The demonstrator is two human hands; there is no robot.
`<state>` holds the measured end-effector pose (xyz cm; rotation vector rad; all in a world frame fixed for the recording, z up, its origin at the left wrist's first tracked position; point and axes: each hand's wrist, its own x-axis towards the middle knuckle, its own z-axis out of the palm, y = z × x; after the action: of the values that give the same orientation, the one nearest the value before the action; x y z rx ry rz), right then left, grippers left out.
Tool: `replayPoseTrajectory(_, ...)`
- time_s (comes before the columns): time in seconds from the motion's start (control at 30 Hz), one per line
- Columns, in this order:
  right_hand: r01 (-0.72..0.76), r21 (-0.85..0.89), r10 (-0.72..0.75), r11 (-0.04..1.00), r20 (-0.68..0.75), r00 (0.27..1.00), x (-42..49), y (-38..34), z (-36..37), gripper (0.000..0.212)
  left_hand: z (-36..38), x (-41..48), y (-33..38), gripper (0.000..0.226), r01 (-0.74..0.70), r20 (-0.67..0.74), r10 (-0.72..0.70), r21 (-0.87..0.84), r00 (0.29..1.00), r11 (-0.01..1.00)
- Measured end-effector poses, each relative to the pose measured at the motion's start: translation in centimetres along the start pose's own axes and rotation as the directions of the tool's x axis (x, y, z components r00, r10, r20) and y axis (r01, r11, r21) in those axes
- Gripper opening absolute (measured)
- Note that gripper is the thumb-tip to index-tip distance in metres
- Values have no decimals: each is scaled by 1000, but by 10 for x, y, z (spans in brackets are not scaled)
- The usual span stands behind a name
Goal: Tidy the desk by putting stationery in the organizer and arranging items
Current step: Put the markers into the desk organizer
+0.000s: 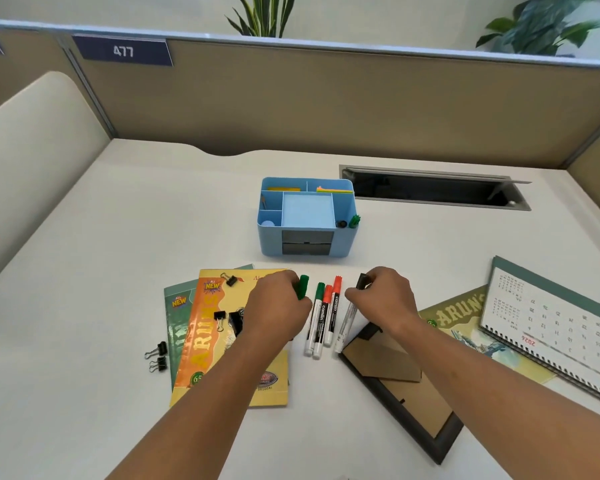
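Note:
A blue organizer (347,233) stands mid-desk, with sticky notes in its back compartments and a green and a black marker cap showing at its right corner. In front of it, my left hand (278,306) is shut on a green-capped marker (303,287). My right hand (385,299) is shut on a black-capped marker (350,317), whose white barrel slants down to the desk. Between my hands lie three markers side by side: one green-capped (317,320) and two red-capped (331,315).
Yellow and green notebooks (201,341) with black binder clips (219,318) on them lie at left; two more clips (157,356) sit beside them. A face-down picture frame (395,386), another notebook (461,313) and a desk calendar (551,327) lie at right. A cable slot (433,188) opens behind.

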<state>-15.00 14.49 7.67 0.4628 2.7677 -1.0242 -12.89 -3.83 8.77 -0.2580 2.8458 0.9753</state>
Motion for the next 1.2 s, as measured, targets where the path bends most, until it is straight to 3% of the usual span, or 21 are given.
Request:
replayPoseTrajectory(0.2,91,91,-89,992,-28,996,-2,-1,-31,11,-42,-7,19,22,-72,-57,61,-207,997,976)
replayPoseTrajectory(0.3,166,143,-150,976,-116,982,-2,-5,-49,5,-59,-5,31,20,-143,-112,118,-251,987,957)
replayPoseTrajectory(0.47,395,18,-372,918,-299,879,1,-18,-73,5,-74,13,53,26,-246,-249,180,-265,952,932)
replayPoseTrajectory(0.63,530,-36,-498,847,-405,767,15,-33,-93,14,-71,38,76,31,-335,-327,275,-143,904,931)
replayPoseTrajectory(0.77,579,-72,-547,812,-436,714,31,-44,-99,17,-59,64,88,27,-335,-300,347,92,888,938)
replayPoseTrajectory(0.97,574,-116,-569,811,-387,725,65,-47,-83,22,-34,103,96,19,-324,-206,380,260,902,910)
replayPoseTrajectory(1.2,553,-199,-588,809,-267,764,93,-42,-62,19,-16,130,101,30,-385,-34,424,355,905,852)
